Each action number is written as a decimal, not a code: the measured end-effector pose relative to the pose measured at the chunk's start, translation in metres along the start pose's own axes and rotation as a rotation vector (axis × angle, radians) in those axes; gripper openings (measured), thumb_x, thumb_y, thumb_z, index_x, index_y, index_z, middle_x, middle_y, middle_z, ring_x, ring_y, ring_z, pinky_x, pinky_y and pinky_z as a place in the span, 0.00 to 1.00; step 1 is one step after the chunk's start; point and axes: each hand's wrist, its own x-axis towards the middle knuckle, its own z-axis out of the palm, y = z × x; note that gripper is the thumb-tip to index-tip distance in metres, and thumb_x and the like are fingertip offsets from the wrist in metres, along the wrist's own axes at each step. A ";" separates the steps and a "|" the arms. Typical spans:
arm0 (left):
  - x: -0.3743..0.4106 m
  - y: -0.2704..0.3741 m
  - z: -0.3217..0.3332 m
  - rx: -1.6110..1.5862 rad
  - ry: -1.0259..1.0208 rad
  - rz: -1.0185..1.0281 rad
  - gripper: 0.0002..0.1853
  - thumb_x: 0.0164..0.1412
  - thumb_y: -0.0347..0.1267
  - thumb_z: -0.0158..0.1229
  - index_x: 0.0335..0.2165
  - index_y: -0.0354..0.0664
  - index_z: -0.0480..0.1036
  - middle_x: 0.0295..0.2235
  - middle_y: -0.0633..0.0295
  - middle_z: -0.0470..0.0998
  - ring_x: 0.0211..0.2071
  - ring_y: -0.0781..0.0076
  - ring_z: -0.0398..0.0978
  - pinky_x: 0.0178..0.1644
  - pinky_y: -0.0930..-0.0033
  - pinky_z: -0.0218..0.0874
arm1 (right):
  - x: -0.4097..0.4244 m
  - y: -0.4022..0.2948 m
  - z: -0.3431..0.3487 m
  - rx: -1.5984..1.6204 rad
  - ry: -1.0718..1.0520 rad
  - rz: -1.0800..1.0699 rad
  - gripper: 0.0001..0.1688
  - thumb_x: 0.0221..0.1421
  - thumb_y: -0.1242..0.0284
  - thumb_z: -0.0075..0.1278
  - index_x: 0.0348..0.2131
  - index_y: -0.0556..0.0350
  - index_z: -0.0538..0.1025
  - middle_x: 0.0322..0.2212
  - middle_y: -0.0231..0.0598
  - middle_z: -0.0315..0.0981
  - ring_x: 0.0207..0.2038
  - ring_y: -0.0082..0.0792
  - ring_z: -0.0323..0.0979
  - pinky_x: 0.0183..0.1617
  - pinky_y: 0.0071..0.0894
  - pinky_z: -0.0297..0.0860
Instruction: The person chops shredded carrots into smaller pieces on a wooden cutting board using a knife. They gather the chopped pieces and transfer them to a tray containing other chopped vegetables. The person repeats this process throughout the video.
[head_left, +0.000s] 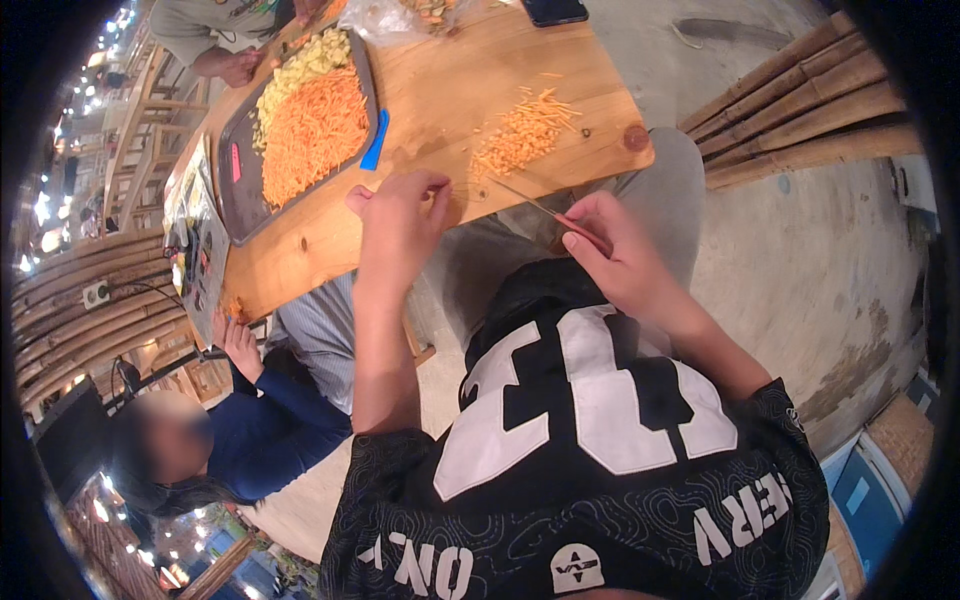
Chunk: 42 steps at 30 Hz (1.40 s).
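My right hand (611, 251) holds a small knife by its reddish handle (585, 232). The thin blade (525, 196) points left across the front edge of the wooden table (435, 82), its tip near a pile of finely cut carrot (525, 135). Part of that pile is diced, and thin sticks lie at its far end. Over the table's near edge, left of the pile, my left hand (401, 221) hovers with thumb and fingers apart and nothing visible in it. Beyond it stands a dark tray (244, 206) with shredded carrot (315, 131) and pale yellow diced vegetable (307, 64).
A blue strip-like object (375, 140) lies beside the tray, and a pink one (236, 161) inside it. A plastic bag (375, 21) and phone (555, 10) sit at the far side. One person's hand (238, 67) is behind the tray; another person (277, 435) sits left.
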 end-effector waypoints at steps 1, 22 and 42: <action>-0.001 0.003 0.006 0.032 0.032 -0.008 0.04 0.60 0.33 0.67 0.34 0.49 0.82 0.32 0.65 0.84 0.35 0.64 0.79 0.46 0.50 0.48 | 0.001 -0.001 0.006 0.016 -0.016 0.026 0.13 0.69 0.74 0.52 0.49 0.59 0.68 0.32 0.33 0.72 0.34 0.18 0.67 0.39 0.24 0.66; -0.018 -0.005 0.022 -0.213 0.120 -0.077 0.08 0.58 0.32 0.70 0.38 0.46 0.87 0.32 0.65 0.83 0.35 0.68 0.78 0.44 0.59 0.48 | 0.013 0.007 0.046 -0.150 -0.002 0.045 0.16 0.71 0.72 0.44 0.53 0.63 0.66 0.26 0.43 0.72 0.28 0.32 0.70 0.34 0.37 0.67; -0.004 0.004 0.023 -0.041 0.088 -0.055 0.05 0.58 0.35 0.69 0.31 0.47 0.87 0.27 0.63 0.82 0.31 0.63 0.78 0.44 0.54 0.46 | 0.006 -0.007 0.057 -0.368 0.029 -0.036 0.15 0.71 0.77 0.42 0.53 0.63 0.63 0.34 0.65 0.78 0.41 0.67 0.78 0.45 0.57 0.71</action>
